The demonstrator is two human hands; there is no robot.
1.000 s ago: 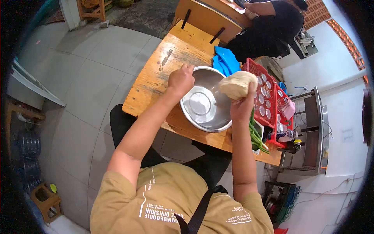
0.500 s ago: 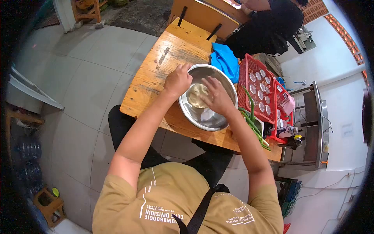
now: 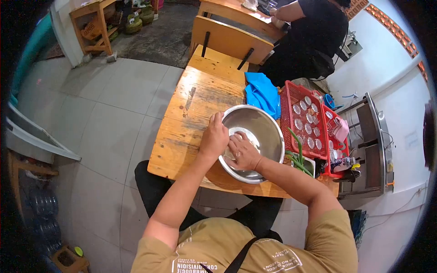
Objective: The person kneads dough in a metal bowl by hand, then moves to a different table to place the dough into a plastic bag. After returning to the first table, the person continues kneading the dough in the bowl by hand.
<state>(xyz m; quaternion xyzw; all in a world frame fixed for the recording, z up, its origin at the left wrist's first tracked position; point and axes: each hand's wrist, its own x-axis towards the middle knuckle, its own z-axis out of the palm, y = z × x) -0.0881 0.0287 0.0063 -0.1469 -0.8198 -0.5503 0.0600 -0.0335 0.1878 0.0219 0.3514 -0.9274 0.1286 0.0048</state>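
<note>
A large steel mixing bowl (image 3: 269, 132) rests near the front edge of the wooden table. My left hand (image 3: 215, 137) is closed over the bowl's left rim, its knuckles upward. Inside the bowl, my right hand (image 3: 244, 152) presses down with curled fingers on a lump of pale dough (image 3: 229, 155). Most of the dough is hidden beneath that hand. The bowl's inner wall shows bare and shiny on the right side.
Beyond the bowl lies a blue cloth (image 3: 263, 94). On the right stand red baskets (image 3: 287, 102) with several clear cups, and green onions (image 3: 298, 152) over a small tray. A person in black (image 3: 309, 41) works at another table behind a bench (image 3: 230, 38).
My right hand has gone from spread fingers beside the dough to pressing on it with fingers curled. My left hand stays at the rim. The whole view has shifted, with the table lower.
</note>
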